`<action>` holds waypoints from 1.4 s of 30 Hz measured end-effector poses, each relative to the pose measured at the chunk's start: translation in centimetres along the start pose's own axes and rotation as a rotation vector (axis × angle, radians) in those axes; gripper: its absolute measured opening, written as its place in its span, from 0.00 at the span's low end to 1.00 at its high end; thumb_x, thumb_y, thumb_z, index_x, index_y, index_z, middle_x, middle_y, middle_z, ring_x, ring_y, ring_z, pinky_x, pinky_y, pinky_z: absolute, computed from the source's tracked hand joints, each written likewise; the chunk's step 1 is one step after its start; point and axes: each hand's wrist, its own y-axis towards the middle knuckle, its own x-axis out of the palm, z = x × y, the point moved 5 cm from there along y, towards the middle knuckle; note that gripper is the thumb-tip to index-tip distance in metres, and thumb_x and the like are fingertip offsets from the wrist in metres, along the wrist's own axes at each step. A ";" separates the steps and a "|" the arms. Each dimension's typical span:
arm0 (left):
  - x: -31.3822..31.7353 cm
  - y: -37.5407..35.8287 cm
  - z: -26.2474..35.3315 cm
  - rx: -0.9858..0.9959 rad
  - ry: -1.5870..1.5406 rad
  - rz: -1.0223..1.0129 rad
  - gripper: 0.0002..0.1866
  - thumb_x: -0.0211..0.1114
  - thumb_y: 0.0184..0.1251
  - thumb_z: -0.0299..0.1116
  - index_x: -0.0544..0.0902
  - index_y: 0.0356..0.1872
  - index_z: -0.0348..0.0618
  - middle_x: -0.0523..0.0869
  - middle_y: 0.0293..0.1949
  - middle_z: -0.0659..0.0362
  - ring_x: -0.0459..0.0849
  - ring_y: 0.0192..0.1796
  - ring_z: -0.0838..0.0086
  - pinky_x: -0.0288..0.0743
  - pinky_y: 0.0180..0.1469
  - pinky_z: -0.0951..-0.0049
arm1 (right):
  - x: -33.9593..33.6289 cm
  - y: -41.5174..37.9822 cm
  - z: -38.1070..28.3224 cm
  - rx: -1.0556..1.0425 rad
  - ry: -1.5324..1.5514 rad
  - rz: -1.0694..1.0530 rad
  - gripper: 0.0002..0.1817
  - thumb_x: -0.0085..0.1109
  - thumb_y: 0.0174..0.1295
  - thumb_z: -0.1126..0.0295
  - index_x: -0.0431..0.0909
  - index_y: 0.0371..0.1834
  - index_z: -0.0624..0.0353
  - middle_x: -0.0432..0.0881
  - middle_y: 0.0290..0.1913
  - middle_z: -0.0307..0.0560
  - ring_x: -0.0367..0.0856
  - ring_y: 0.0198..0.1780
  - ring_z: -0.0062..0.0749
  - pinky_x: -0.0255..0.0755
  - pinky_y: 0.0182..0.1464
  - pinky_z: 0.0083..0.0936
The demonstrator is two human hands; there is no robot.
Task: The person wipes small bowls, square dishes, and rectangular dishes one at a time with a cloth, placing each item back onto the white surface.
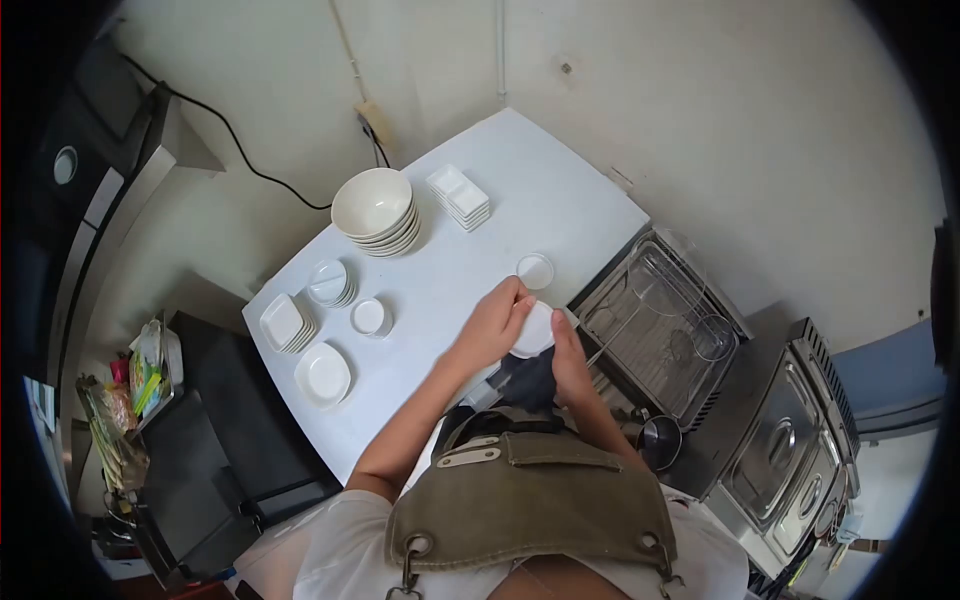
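both hands on a small white dish at the table edge

here, nearest the camera, an olive apron with pale tabs covers the person's chest; no brand, label or writing can be read anywhere in the view.

just past it, the left hand curls over the top and left rim of a small white dish, fingers bent and closed on it, while the right hand grips the dish's right side with the thumb laid along the rim. a dark cloth bunches under the dish between the two hands; how it is held is hidden. the dish sits above the right edge of the white table, beside a wire drying rack.

just beyond the hands a small round saucer stands alone on the table. to the left lie a square plate, a stack of square plates, a small round dish and a stack of small round plates. farther off stand a stack of bowls and a stack of divided rectangular dishes.

a metal cup sits near the rack, and steel lidded containers are partly cut off at the right. the left edge is dark and hard to make out.
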 end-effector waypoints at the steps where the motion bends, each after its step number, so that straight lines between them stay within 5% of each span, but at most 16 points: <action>1: 1.2 -0.1 -0.8 -0.116 -0.033 0.014 0.11 0.49 0.72 0.34 0.69 0.35 0.35 0.76 0.27 0.44 0.76 0.32 0.49 0.70 0.38 0.58 | -0.7 0.6 0.3 -0.018 0.091 0.046 0.20 0.41 0.74 0.54 0.71 0.49 0.62 0.74 0.44 0.41 0.69 0.47 0.22 0.64 0.53 0.20; 5: 4.6 -0.9 -3.6 -0.259 -0.052 0.020 0.14 0.47 0.74 0.38 0.69 0.38 0.35 0.78 0.29 0.39 0.79 0.36 0.43 0.71 0.38 0.55 | -3.4 0.9 -0.6 -0.028 0.008 0.314 0.20 0.58 0.65 0.58 0.71 0.50 0.63 0.76 0.43 0.44 0.73 0.44 0.25 0.69 0.47 0.22; 9: 6.0 -1.0 -8.9 -0.228 -0.007 -0.010 0.16 0.48 0.75 0.41 0.71 0.40 0.34 0.78 0.26 0.45 0.83 0.32 0.60 0.74 0.33 0.65 | -8.4 1.7 1.1 -0.168 -0.081 0.494 0.22 0.61 0.63 0.61 0.69 0.53 0.64 0.78 0.43 0.46 0.75 0.45 0.26 0.70 0.47 0.23; 12: 4.9 0.0 -11.7 -0.451 -0.157 -0.043 0.15 0.49 0.74 0.39 0.70 0.40 0.33 0.81 0.30 0.46 0.84 0.34 0.60 0.78 0.28 0.66 | -12.2 0.8 0.5 -0.132 -0.021 0.519 0.22 0.60 0.63 0.62 0.68 0.54 0.65 0.78 0.44 0.46 0.76 0.45 0.27 0.71 0.47 0.23; 14: 3.8 1.3 -13.1 -0.409 -0.250 0.087 0.14 0.51 0.74 0.38 0.71 0.40 0.33 0.79 0.31 0.51 0.83 0.33 0.70 0.81 0.24 0.73 | -13.1 -0.9 -1.3 -0.110 0.060 0.562 0.22 0.60 0.63 0.63 0.68 0.55 0.65 0.78 0.45 0.46 0.77 0.45 0.28 0.72 0.46 0.23; 19: 2.4 5.1 -14.5 -0.345 -0.283 0.171 0.14 0.52 0.73 0.36 0.70 0.39 0.31 0.75 0.31 0.53 0.81 0.33 0.72 0.83 0.24 0.74 | -14.8 -4.7 -1.3 -0.113 0.186 0.661 0.21 0.58 0.64 0.65 0.68 0.55 0.64 0.78 0.45 0.46 0.78 0.43 0.28 0.73 0.43 0.22; 22: 2.5 6.8 -15.5 -0.363 -0.236 0.160 0.13 0.53 0.72 0.34 0.72 0.38 0.31 0.76 0.32 0.51 0.80 0.35 0.67 0.81 0.30 0.68 | -14.5 -6.7 -0.4 -0.073 0.172 0.680 0.20 0.57 0.64 0.66 0.68 0.55 0.63 0.78 0.46 0.45 0.78 0.44 0.27 0.73 0.45 0.22; 24: 2.6 8.0 -15.3 -0.076 0.257 0.156 0.12 0.53 0.71 0.35 0.73 0.36 0.32 0.77 0.34 0.48 0.79 0.36 0.61 0.75 0.38 0.62 | -14.2 -7.7 0.5 -0.040 0.151 0.710 0.19 0.57 0.65 0.66 0.68 0.56 0.63 0.78 0.46 0.45 0.78 0.44 0.27 0.72 0.45 0.22; 31: 3.3 8.4 -13.8 -0.150 0.327 0.074 0.11 0.54 0.70 0.35 0.76 0.36 0.35 0.78 0.37 0.48 0.75 0.41 0.54 0.71 0.43 0.57 | -14.4 -8.4 3.4 -0.012 0.197 0.678 0.18 0.56 0.64 0.69 0.67 0.56 0.63 0.79 0.45 0.47 0.80 0.43 0.30 0.77 0.41 0.24; 36: 3.4 8.1 -14.6 -0.091 0.412 0.106 0.13 0.56 0.68 0.37 0.77 0.47 0.39 0.77 0.46 0.47 0.76 0.48 0.52 0.72 0.49 0.56 | -14.3 -7.8 3.8 -0.027 0.101 0.731 0.17 0.54 0.65 0.70 0.68 0.55 0.63 0.79 0.45 0.47 0.81 0.42 0.30 0.77 0.41 0.23; 38: 3.5 8.8 -15.2 -0.112 0.346 0.056 0.18 0.57 0.67 0.36 0.75 0.55 0.40 0.75 0.52 0.45 0.74 0.54 0.51 0.71 0.54 0.57 | -12.6 -8.0 1.2 0.010 0.093 0.652 0.18 0.56 0.66 0.68 0.68 0.55 0.64 0.79 0.47 0.45 0.78 0.46 0.25 0.72 0.47 0.21; 42: 3.9 8.5 -11.2 0.151 0.263 -0.063 0.36 0.68 0.57 0.35 0.63 0.66 0.40 0.73 0.56 0.43 0.71 0.59 0.50 0.68 0.59 0.58 | -12.7 -7.7 2.6 -0.004 0.050 0.613 0.17 0.56 0.65 0.68 0.68 0.55 0.63 0.79 0.45 0.44 0.77 0.43 0.24 0.72 0.44 0.20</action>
